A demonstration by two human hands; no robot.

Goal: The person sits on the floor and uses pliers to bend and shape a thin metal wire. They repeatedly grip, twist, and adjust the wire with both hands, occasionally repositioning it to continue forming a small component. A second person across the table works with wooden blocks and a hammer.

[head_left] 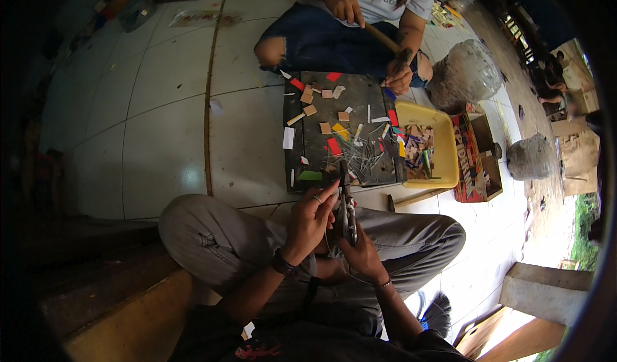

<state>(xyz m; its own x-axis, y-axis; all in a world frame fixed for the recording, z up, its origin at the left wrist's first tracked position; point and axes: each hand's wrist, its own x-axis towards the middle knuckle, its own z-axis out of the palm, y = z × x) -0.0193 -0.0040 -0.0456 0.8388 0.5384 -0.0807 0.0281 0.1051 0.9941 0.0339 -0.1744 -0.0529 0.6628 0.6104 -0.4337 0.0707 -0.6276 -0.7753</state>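
Observation:
My right hand (363, 257) is wrapped round the handles of a dark, worn pair of pliers (348, 211), their jaws pointing away from me. Close against the jaws, my left hand (307, 224) has its fingers drawn together; what they pinch is too small to make out. A thin pale strand, like wire, loops down between my hands. Just beyond the pliers lies a dark board (308, 131). Scattered over it are thin metal wire pieces (363, 155), small wooden squares (325, 128) and coloured scraps, among them a green piece (310, 176).
Across the board a co-worker sits holding a hammer (382, 39) by its wooden handle. On the right stand a yellow tray (454, 163) of small pieces and an open box (491, 181). Another wooden-handled hammer (418, 199) lies by my knee. Bulging clear bags (466, 73) stand farther right.

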